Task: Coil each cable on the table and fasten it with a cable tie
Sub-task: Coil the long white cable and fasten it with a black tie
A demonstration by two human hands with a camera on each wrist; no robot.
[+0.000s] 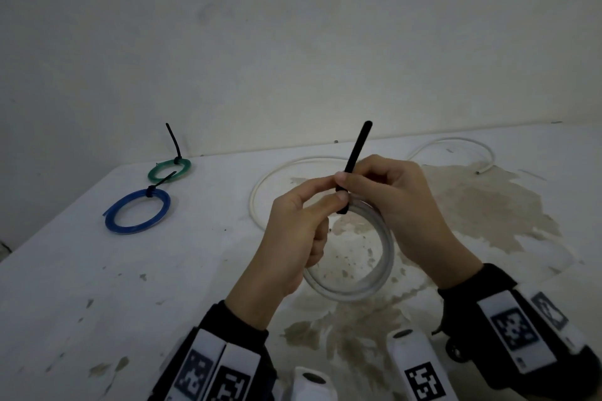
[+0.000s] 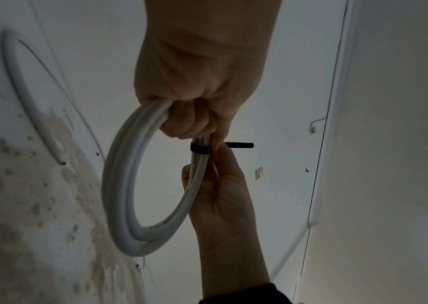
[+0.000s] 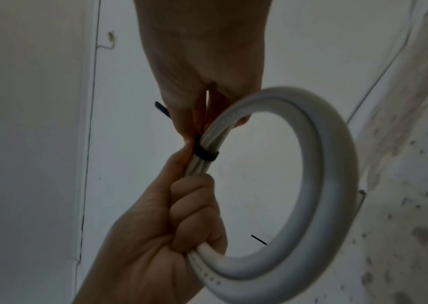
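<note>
Above the table's middle I hold a coiled white cable (image 1: 374,273) upright. My left hand (image 1: 312,205) grips one side of the coil (image 2: 119,185) in curled fingers, its forefinger reaching to the tie. A black cable tie (image 1: 355,156) is wrapped round the strands (image 3: 205,153), its tail pointing up and away. My right hand (image 1: 358,179) pinches the tie right at the coil between thumb and fingers. A loose white cable (image 1: 260,192) lies uncoiled on the table behind the hands.
A green coil (image 1: 169,169) and a blue coil (image 1: 136,210), each with a black tie on it, lie at the table's far left. The white table (image 1: 97,286) is stained brown in the middle and right. A wall stands close behind.
</note>
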